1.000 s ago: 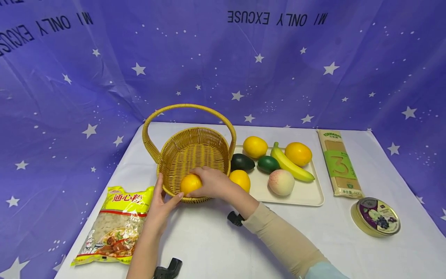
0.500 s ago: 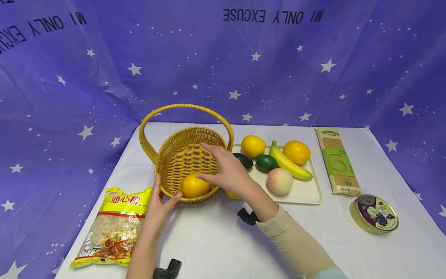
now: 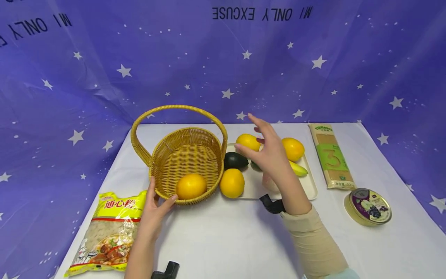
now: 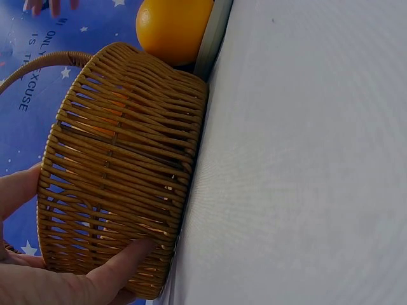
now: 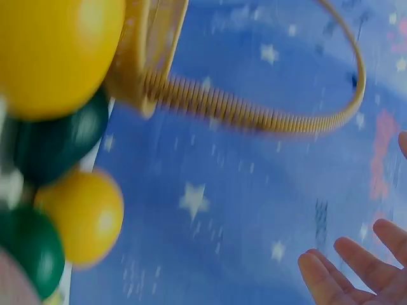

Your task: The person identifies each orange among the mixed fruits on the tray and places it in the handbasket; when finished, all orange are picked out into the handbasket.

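My left hand [image 3: 153, 215] grips the near left side of a wicker basket [image 3: 213, 182], thumb at the rim and fingers against the woven wall [image 4: 121, 171]. An oval yellow-orange fruit, mango-like [image 3: 191, 186], lies inside at the near edge. Over the cream tray [image 3: 256, 193] my right hand [image 3: 270, 153] is raised with spread fingers and nothing in them. Below or beside it are a yellow fruit [image 3: 232, 183], a dark avocado-like fruit [image 3: 235, 160], another yellow fruit [image 3: 247, 142] and an orange-yellow one [image 3: 293, 149]. Hand and forearm partly hide a banana [image 3: 299, 169], a peach [image 3: 269, 183] and a green fruit [image 3: 255, 166].
A yellow pasta bag [image 3: 108, 232] lies left of the basket. On the right are a noodle packet [image 3: 332, 157] and a round tin [image 3: 368, 207]. The basket's tall handle [image 3: 179, 106] arches above it. A purple starry cloth [image 3: 188, 69] hangs behind the white table.
My right hand has let go of the oval fruit in the basket and moved up and right over the tray. The left hand stays at the basket.
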A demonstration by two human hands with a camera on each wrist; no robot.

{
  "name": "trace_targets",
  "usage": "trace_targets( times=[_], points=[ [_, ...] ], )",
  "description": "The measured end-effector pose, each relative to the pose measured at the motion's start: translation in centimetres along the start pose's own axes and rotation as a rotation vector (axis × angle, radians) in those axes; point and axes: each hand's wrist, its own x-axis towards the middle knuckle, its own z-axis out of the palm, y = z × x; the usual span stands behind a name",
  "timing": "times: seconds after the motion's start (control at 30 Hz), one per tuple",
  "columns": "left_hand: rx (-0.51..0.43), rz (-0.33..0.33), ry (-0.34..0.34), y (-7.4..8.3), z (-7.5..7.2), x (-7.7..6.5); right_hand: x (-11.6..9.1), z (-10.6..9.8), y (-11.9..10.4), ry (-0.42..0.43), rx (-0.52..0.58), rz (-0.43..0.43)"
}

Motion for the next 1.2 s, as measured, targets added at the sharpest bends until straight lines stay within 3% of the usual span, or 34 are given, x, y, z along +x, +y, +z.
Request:
trace_targets(
  times=[0.23,0.47,0.83,1.2],
  points=[
    [0.007,-0.021,0.003,0.1,0.1,0.0,0.6,-4.3,4.5,0.169,-0.017,0.147],
    [0.011,-0.021,-0.004,0.1,0.0,-0.2,0.6,-6.1,9.2,0.253,-0.004,0.294],
    [0.016,-0.007,-0.016,0.2,0.2,-0.2,0.0,-6.7,14.3,0.204,-0.069,0.466],
    [0.001,-0.007,-0.017,0.1,0.2,-0.2,0.0,-6.2,17.1,0.099,-0.156,0.569]
  ],
)
